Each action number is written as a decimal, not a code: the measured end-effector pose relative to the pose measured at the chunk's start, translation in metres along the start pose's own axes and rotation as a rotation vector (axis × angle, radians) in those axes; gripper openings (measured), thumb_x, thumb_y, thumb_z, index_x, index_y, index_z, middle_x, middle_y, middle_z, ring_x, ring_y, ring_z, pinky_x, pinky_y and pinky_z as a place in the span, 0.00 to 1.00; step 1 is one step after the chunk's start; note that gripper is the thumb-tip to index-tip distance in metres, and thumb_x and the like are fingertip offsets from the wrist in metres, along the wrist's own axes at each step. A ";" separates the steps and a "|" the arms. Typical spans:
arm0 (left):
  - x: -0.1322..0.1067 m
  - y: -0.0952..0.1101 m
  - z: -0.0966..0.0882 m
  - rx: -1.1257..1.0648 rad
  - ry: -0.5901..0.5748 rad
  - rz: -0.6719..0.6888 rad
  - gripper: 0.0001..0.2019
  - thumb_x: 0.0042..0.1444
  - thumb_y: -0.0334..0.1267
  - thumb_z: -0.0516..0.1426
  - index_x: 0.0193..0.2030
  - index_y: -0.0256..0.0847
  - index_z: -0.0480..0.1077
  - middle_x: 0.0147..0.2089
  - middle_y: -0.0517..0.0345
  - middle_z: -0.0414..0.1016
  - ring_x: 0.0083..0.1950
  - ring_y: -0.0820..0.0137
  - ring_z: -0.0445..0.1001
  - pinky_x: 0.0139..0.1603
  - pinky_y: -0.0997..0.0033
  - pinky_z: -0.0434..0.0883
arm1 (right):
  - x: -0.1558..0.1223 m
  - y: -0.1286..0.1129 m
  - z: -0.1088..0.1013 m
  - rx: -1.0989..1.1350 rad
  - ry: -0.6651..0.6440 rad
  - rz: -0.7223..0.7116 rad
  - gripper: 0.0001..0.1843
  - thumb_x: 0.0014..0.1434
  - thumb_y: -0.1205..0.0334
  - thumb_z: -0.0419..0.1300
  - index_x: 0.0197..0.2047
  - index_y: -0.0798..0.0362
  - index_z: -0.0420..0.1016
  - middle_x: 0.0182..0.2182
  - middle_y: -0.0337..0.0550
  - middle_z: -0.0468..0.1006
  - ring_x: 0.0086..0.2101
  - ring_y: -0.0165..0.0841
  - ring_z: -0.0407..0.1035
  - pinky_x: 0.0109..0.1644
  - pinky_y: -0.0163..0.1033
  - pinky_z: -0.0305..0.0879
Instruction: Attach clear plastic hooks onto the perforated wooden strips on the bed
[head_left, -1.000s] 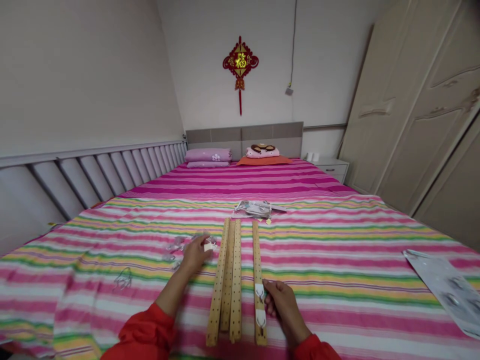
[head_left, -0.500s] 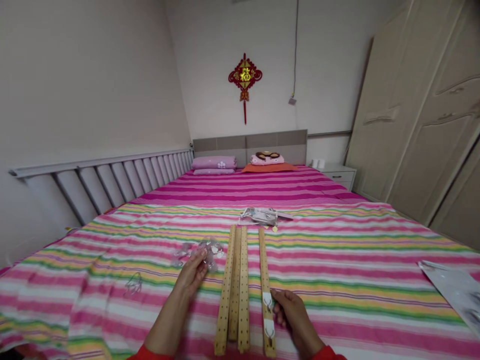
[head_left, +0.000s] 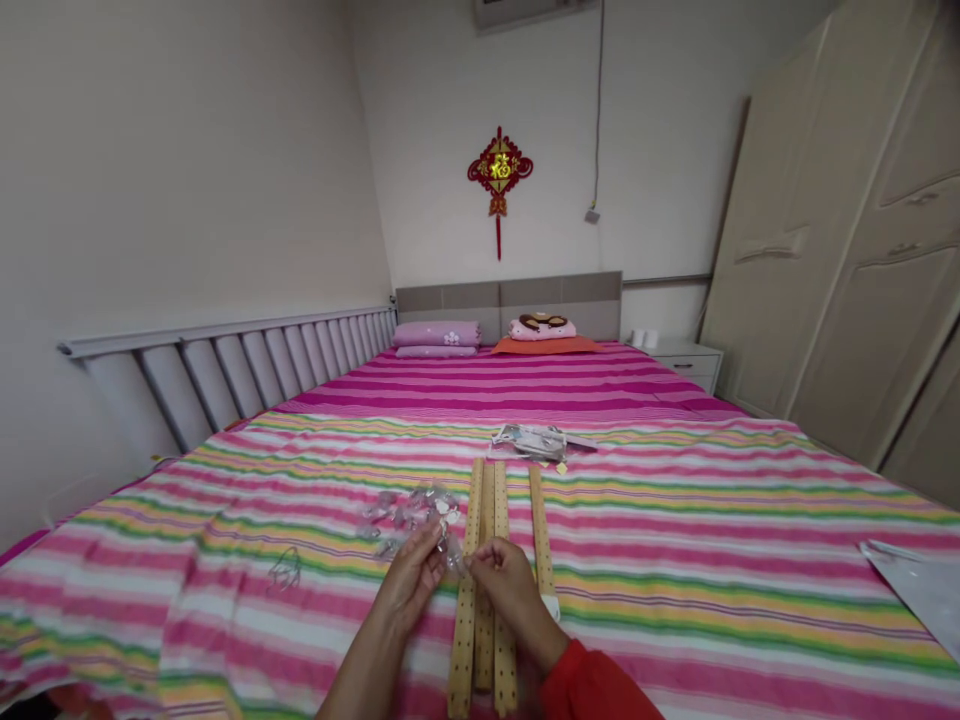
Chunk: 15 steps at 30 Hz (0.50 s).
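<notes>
Both my hands meet low in the middle of the view, above the near ends of several perforated wooden slats [head_left: 486, 540] lying lengthwise on the striped bed [head_left: 675, 540]. My left hand [head_left: 411, 585] pinches a small clear plastic packet [head_left: 452, 549]. My right hand [head_left: 510, 590] pinches the same packet from the right side. Three slats lie bunched together; a fourth slat [head_left: 541, 540] lies just to their right with a white hook piece [head_left: 552, 606] on it. More clear packets [head_left: 409, 508] lie in a loose heap just left of the slats.
A torn wrapper pile [head_left: 536, 441] lies beyond the slats' far ends. A grey plastic bag [head_left: 919, 590] lies at the right edge. A small wire piece [head_left: 285, 570] rests at left. Pillows [head_left: 438, 335], a headboard, a nightstand [head_left: 684, 356] and a wardrobe [head_left: 847, 260] stand further off.
My left hand lifted a clear packet from the heap and drew it back. My right hand left the single slat and moved left to the packet. The camera tilted up.
</notes>
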<state>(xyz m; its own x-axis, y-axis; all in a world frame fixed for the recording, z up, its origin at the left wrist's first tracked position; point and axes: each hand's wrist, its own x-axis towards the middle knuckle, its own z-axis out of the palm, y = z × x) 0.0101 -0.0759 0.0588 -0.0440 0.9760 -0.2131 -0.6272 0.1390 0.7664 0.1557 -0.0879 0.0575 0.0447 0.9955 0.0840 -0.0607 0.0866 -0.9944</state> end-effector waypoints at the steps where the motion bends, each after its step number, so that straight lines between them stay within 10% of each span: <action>1: -0.001 0.001 -0.001 0.001 0.004 0.005 0.15 0.42 0.28 0.67 0.39 0.38 0.74 0.31 0.58 0.78 0.27 0.75 0.75 0.29 0.79 0.73 | 0.001 0.002 0.005 -0.008 -0.001 0.008 0.07 0.38 0.64 0.63 0.17 0.52 0.67 0.14 0.32 0.66 0.19 0.28 0.61 0.24 0.33 0.57; 15: -0.001 0.017 -0.018 -0.135 0.154 0.093 0.07 0.54 0.22 0.57 0.36 0.36 0.72 0.32 0.57 0.79 0.30 0.77 0.77 0.29 0.82 0.74 | 0.009 0.031 0.035 -0.024 -0.057 0.276 0.08 0.40 0.68 0.57 0.16 0.49 0.61 0.04 0.27 0.60 0.08 0.27 0.57 0.12 0.31 0.49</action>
<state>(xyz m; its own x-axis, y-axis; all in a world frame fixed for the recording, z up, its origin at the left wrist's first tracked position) -0.0148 -0.0776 0.0615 -0.2178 0.9451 -0.2434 -0.7130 0.0162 0.7010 0.1193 -0.0753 0.0298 -0.0260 0.9820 -0.1872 -0.0387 -0.1881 -0.9814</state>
